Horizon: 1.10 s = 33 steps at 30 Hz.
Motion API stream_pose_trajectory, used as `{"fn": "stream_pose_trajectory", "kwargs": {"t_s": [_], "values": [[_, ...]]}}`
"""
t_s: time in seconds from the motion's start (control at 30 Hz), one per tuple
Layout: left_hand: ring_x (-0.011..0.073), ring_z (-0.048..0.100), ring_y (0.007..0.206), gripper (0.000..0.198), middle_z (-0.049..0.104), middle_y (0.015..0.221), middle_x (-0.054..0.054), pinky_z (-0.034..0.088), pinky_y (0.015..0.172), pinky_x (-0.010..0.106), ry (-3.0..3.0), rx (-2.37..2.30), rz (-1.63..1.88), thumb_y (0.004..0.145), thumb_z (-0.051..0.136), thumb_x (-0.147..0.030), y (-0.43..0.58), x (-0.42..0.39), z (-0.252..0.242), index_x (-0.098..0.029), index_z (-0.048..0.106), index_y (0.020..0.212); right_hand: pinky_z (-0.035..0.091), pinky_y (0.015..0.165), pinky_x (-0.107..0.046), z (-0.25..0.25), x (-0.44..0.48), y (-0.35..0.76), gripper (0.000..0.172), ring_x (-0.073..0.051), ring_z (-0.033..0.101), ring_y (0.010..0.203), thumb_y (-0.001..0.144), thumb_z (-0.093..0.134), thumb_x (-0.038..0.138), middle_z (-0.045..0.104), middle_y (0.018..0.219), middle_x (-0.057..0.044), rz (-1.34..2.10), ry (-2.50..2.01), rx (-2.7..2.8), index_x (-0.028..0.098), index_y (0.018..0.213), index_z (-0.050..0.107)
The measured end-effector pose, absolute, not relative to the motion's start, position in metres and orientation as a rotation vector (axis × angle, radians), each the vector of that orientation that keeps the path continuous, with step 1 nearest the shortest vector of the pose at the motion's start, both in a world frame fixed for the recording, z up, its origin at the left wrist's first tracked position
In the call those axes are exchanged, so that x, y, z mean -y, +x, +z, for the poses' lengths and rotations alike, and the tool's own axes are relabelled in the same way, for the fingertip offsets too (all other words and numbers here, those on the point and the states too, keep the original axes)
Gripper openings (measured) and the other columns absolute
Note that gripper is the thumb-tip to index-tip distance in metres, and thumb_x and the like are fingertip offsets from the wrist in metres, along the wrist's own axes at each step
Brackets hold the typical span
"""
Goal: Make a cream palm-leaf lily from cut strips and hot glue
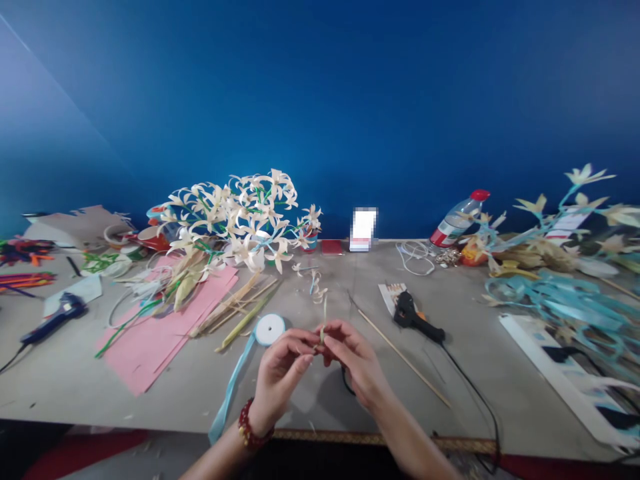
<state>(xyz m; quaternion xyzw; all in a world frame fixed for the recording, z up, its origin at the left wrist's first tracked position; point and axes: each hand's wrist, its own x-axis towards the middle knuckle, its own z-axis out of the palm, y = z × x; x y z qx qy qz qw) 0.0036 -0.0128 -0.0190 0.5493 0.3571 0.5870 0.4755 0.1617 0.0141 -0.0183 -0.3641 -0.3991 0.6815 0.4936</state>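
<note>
Head-worn view, down over table (60,373)

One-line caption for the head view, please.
Left hand and right hand pinch a pale strip over the table, near a ribbon spool.

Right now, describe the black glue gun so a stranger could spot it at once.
On the grey table, look just right of the right hand pinching a pale strip. The black glue gun lies partly on a printed card, its cord trailing to the near edge. The other glue gun, far left, is blue.
</note>
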Motion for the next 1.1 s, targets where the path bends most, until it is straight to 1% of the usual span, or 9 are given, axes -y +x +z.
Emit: {"fn": "stream_pose_trajectory", "kwargs": {"t_s": [0.17,0.27,0.47,0.6,0.7,0.8,0.87,0.97,1.1], "values": [[0.0234,0.062,0.097,0.009,0.066,0.101,0.010,0.050,0.085,0.037,1.557,-1.021,1.489,0.087,0.062,-0.013,0.006,0.017,-0.022,-0.019,0.068,0.088,0.046,0.060,-0.026,-0.021,-0.010,0.160,0.022,-0.013,0.054,0.063,0.079,0.075,0.037,0.065,0.078,-0.001,1.607,-0.913,1.031,0.022,0.096,0.072],[0.0232,0.062,0.097,0.012,0.065,0.102,0.010,0.050,0.084,0.036,1.655,-1.030,1.472,0.086,0.061,-0.010,0.006,0.018,-0.022,-0.019,0.068,0.089,0.047,0.061,-0.027,-0.020,-0.010,0.161,0.025,-0.013,0.054,0.064,0.077,0.076,0.039,0.065,0.081,-0.002,1.605,-0.904,1.101,0.023,0.097,0.073],[0.0227,0.061,0.097,0.010,0.061,0.104,0.011,0.050,0.086,0.037,1.711,-1.005,1.394,0.087,0.059,-0.013,0.007,0.017,-0.017,-0.019,0.067,0.090,0.045,0.058,-0.025,-0.024,-0.012,0.159,0.024,-0.013,0.053,0.061,0.073,0.079,0.038,0.065,0.075,0.000,1.576,-0.975,0.983,0.022,0.091,0.072],[0.0268,0.060,0.099,0.019,0.063,0.104,0.013,0.049,0.087,0.041,1.849,-1.032,1.381,0.087,0.060,-0.025,-0.005,0.011,-0.010,-0.019,0.064,0.105,0.042,0.055,-0.024,-0.019,-0.013,0.162,0.023,-0.010,0.050,0.057,0.073,0.080,0.038,0.067,0.076,0.000,1.603,-0.978,0.919,0.021,0.084,0.070],[0.0253,0.062,0.098,0.031,0.063,0.113,0.014,0.050,0.088,0.041,1.997,-1.187,1.465,0.088,0.058,-0.020,-0.020,0.000,0.000,-0.021,0.058,0.119,0.042,0.052,-0.024,-0.013,-0.013,0.165,0.023,-0.010,0.049,0.055,0.074,0.079,0.038,0.071,0.078,-0.003,1.685,-0.951,0.929,0.020,0.084,0.068],[0.0249,0.062,0.109,0.043,0.055,0.138,0.015,0.049,0.094,0.041,2.378,-1.101,1.100,0.090,0.052,-0.013,-0.029,-0.011,0.013,-0.026,0.055,0.130,0.042,0.050,-0.024,-0.012,-0.014,0.165,0.023,-0.010,0.050,0.053,0.075,0.078,0.040,0.070,0.074,-0.002,1.747,-0.913,0.991,0.020,0.084,0.069],[0.0247,0.061,0.114,0.049,0.052,0.143,0.014,0.050,0.095,0.040,2.486,-0.996,0.854,0.092,0.046,-0.011,-0.029,-0.016,0.019,-0.028,0.050,0.138,0.042,0.050,-0.023,-0.014,-0.014,0.165,0.024,-0.010,0.050,0.051,0.075,0.077,0.040,0.069,0.073,-0.002,1.770,-0.888,1.031,0.020,0.086,0.069],[0.0249,0.060,0.118,0.053,0.059,0.136,0.012,0.049,0.099,0.039,2.455,-0.927,0.722,0.091,0.045,-0.010,-0.025,-0.019,0.020,-0.027,0.047,0.141,0.043,0.048,-0.022,-0.018,-0.014,0.166,0.024,-0.009,0.051,0.050,0.077,0.077,0.040,0.067,0.072,-0.001,1.808,-0.884,1.038,0.020,0.087,0.069],[0.0247,0.063,0.113,0.045,0.067,0.123,0.011,0.050,0.097,0.038,2.303,-0.989,0.835,0.090,0.050,-0.011,-0.022,-0.019,0.012,-0.028,0.059,0.131,0.044,0.048,-0.021,-0.019,-0.013,0.169,0.025,-0.009,0.052,0.049,0.075,0.078,0.037,0.067,0.071,0.001,1.865,-0.917,1.026,0.019,0.090,0.068]]}}
